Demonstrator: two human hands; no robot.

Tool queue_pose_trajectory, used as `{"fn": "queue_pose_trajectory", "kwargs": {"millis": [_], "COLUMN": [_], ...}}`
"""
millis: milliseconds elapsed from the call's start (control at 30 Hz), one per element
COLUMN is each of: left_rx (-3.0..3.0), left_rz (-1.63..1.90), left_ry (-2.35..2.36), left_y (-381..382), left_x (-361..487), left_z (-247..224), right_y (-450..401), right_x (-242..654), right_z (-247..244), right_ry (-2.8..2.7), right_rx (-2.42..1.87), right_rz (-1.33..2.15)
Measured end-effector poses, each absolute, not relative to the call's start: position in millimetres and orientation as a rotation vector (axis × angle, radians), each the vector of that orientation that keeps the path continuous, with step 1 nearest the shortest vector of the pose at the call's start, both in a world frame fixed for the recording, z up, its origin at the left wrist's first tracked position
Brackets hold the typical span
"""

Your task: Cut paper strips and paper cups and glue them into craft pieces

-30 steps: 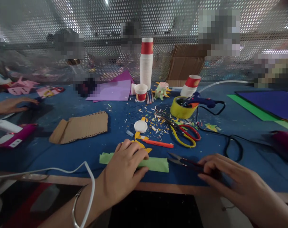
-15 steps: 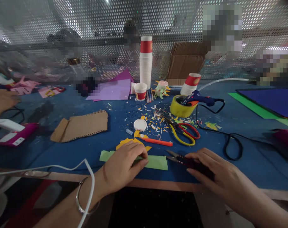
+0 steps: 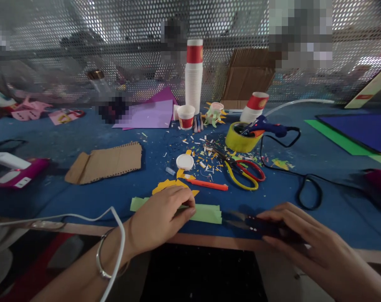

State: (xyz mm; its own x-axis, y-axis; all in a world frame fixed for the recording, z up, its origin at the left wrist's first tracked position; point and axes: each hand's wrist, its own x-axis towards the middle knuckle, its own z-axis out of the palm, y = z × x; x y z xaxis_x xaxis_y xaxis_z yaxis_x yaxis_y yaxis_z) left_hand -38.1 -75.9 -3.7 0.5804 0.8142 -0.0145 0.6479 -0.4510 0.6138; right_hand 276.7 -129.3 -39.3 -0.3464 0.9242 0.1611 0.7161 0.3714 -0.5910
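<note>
My left hand rests with curled fingers over a folded strip of light green paper, gripping it near the table's front edge. The strip's two ends show on either side of the hand. In my right hand are dark thread snips, their blades parted and pointing left, a little off the strip's right end. Behind my left hand lie yellow paper pieces cut with points, partly covered. An orange pen and a white paper disc lie just beyond.
Red-and-yellow-handled scissors lie among paper scraps. Behind them, a glue gun rests on a yellow tape roll. Cardboard lies left; a tall cup stack stands behind. A white cable crosses my left forearm.
My right hand has drawn the snips slightly right, away from the strip, and their blades have spread wider. A person's hand at the far left has left view. My left hand stays on the strip.
</note>
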Motion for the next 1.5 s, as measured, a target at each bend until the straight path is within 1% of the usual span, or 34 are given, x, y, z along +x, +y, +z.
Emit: {"fn": "queue_pose_trajectory", "kwargs": {"millis": [167,333,433,533,800,933,1233,1500], "left_rx": [2.314,2.533,2.643,2.689,2.657,2.627,2.566,2.513], "left_rz": [0.378,0.391,0.460,0.424,0.125,0.030,-0.020,0.030], "left_ry": [1.153,1.160,1.048,0.943,0.896,0.893,0.855,0.825], "left_y": [-76,-74,-73,-72,-76,-76,-75,-75], "left_x": [-39,-43,-46,-47,-42,-41,-40,-41], "left_z": [-4,-10,-18,-23,-14,-10,-3,-2], "right_y": [-126,-126,-126,-126,-126,-125,-123,-121], "right_x": [269,264,262,260,257,256,245,236], "right_z": [-37,-36,-35,-34,-31,-30,-28,-27], "right_ry": [-2.254,-2.303,-2.323,-2.341,-2.359,-2.338,-2.337,-2.318], "right_rx": [-1.376,-1.357,-1.353,-1.350,-1.312,-1.290,-1.265,-1.248], "right_rz": [0.579,0.565,0.582,0.607,0.674,0.684,0.795,0.737]}}
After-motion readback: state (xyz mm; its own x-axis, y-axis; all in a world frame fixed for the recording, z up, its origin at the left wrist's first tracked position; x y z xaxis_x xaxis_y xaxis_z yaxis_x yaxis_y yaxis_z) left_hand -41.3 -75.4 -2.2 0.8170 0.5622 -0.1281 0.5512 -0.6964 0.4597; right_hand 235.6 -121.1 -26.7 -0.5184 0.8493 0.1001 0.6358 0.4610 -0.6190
